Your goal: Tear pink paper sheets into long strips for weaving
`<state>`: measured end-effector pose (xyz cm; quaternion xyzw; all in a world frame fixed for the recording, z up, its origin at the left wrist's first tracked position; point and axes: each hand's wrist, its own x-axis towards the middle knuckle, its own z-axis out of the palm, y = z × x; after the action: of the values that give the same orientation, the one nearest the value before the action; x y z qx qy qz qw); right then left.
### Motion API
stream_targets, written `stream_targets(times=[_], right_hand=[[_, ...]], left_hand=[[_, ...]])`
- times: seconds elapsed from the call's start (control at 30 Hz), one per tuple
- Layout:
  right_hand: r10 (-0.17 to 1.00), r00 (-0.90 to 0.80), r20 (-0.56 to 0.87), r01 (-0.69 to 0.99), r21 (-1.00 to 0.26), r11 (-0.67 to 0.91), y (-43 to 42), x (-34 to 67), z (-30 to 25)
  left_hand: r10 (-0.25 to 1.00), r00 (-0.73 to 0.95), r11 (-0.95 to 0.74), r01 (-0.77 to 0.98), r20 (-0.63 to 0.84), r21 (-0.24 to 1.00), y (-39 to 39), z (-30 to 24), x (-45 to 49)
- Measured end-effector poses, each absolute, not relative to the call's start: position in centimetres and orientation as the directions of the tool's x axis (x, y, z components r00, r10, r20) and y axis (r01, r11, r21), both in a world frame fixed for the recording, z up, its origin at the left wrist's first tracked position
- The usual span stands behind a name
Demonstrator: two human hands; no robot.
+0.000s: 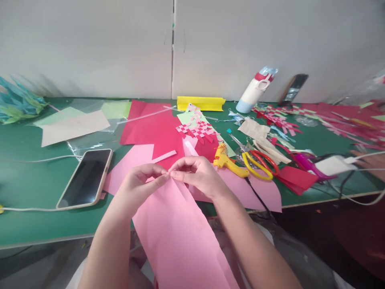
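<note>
A long pink paper sheet (pixel 177 237) runs from the table edge down towards my lap. My left hand (pixel 141 182) and my right hand (pixel 197 174) both pinch its top edge, fingertips almost touching at the middle. Each hand is closed on the paper. Just beyond the fingers lies a loose pink paper strip (pixel 164 156) on a red sheet (pixel 156 128). Behind that sit woven red-and-white paper pieces (pixel 197 130).
A phone (pixel 86 178) on a white cable lies at the left on the green table (pixel 27 188). A yellow glue gun (pixel 228 160) and scissors (pixel 258 162) lie to the right. A white bottle (pixel 254 90), a yellow folded paper (pixel 200 103) and more paper scraps stand further back.
</note>
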<state>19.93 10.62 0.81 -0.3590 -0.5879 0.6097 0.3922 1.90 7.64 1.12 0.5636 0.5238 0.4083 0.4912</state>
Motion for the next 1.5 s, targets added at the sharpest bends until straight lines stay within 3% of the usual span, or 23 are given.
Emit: stream_targets(times=[0.33,0.63,1.0,1.23,1.5], right_hand=[[0.897,-0.434,0.08,-0.112,-0.993,0.035,10.5,19.8,1.0],[0.89,-0.457,0.009,-0.11,-0.993,-0.047,10.8,20.3,0.4],[0.898,-0.438,0.035,-0.155,-0.987,-0.037,10.8,19.9,0.6],[0.896,-0.445,0.0,-0.166,-0.983,-0.082,10.9,20.1,0.3],[0.876,-0.476,-0.081,-0.124,-0.98,-0.158,11.0,20.4,0.0]], left_hand=[[0.993,0.082,0.088,-0.017,-0.086,0.996,7.4,0.7,2.1],[0.975,0.155,0.148,0.07,-0.157,0.986,7.4,0.9,1.7],[0.973,0.171,0.158,-0.005,-0.155,0.987,7.4,1.1,1.8],[0.956,0.218,0.168,0.147,-0.198,0.975,7.2,1.4,1.6],[0.97,0.151,0.162,0.178,-0.19,0.971,7.4,1.6,1.8]])
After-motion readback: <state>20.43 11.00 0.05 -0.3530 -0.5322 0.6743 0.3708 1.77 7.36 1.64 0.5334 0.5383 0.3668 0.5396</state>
